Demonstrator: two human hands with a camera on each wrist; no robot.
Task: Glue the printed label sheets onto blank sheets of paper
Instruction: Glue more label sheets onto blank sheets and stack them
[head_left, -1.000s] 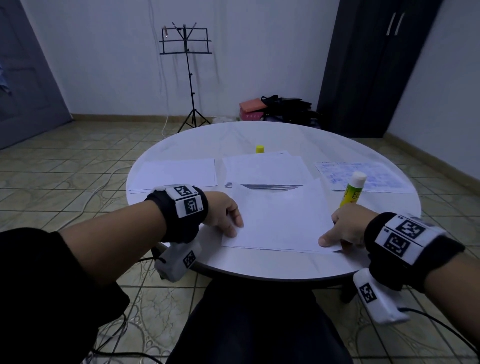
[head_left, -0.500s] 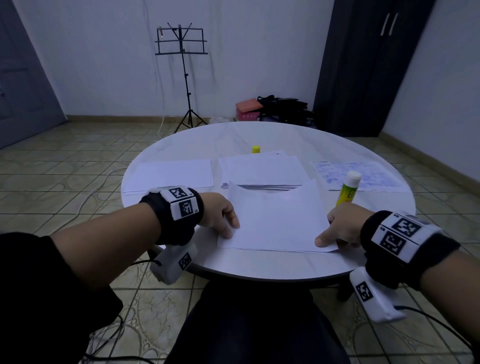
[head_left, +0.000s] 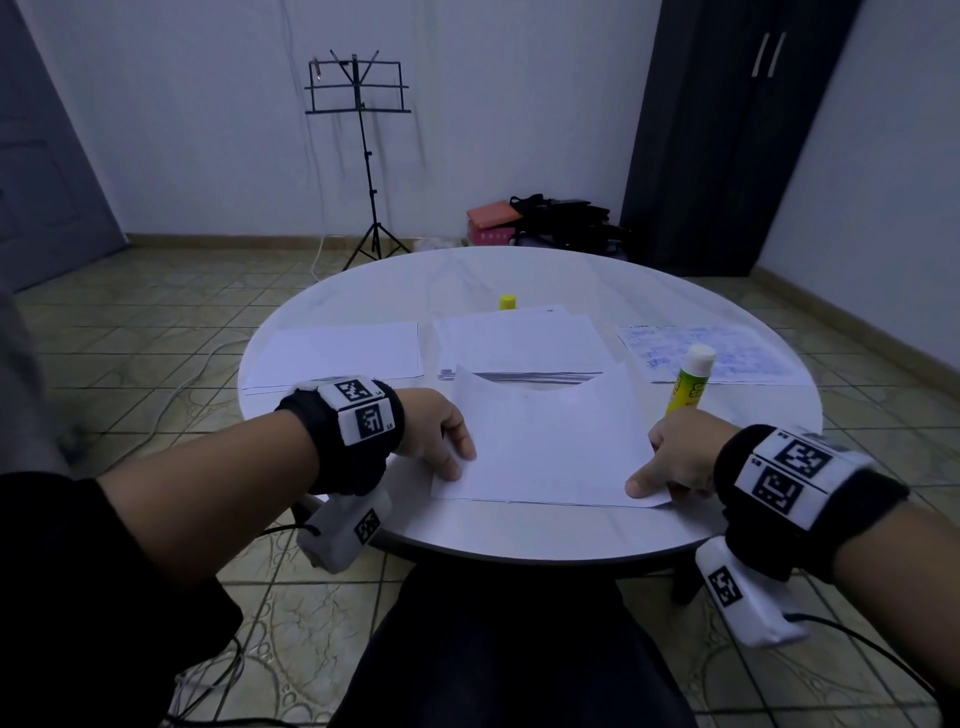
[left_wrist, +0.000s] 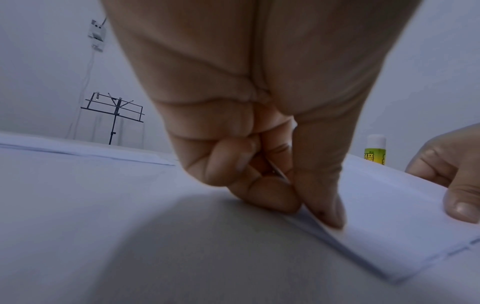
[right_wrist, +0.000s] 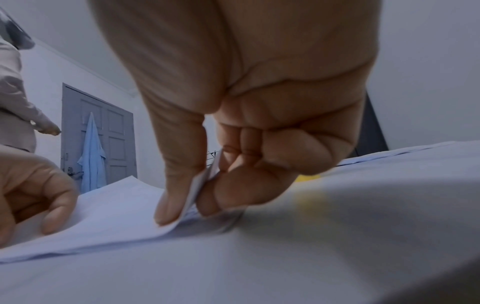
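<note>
A white sheet (head_left: 545, 447) lies on the round table (head_left: 519, 535) in front of me, its far edge bowed up. My left hand (head_left: 447, 447) pinches its near left edge between thumb and curled forefinger (left_wrist: 311, 211). At the near right corner, thumb and forefinger of my right hand (head_left: 670, 457) pinch the sheet and lift it a little (right_wrist: 187, 209). A yellow-green glue stick (head_left: 691, 379) with a white top rises tilted from behind the right hand; whether that hand holds it is hidden. Printed label sheets (head_left: 727, 353) lie at the right.
A stack of blank paper (head_left: 337, 353) lies at the left and another stack (head_left: 519, 343) in the middle behind the sheet. A small yellow cap (head_left: 507, 302) stands beyond it. A music stand (head_left: 363, 156) and a dark wardrobe (head_left: 727, 130) stand on the floor behind.
Both hands and the sheet keep their places; only the head view has shifted slightly.
</note>
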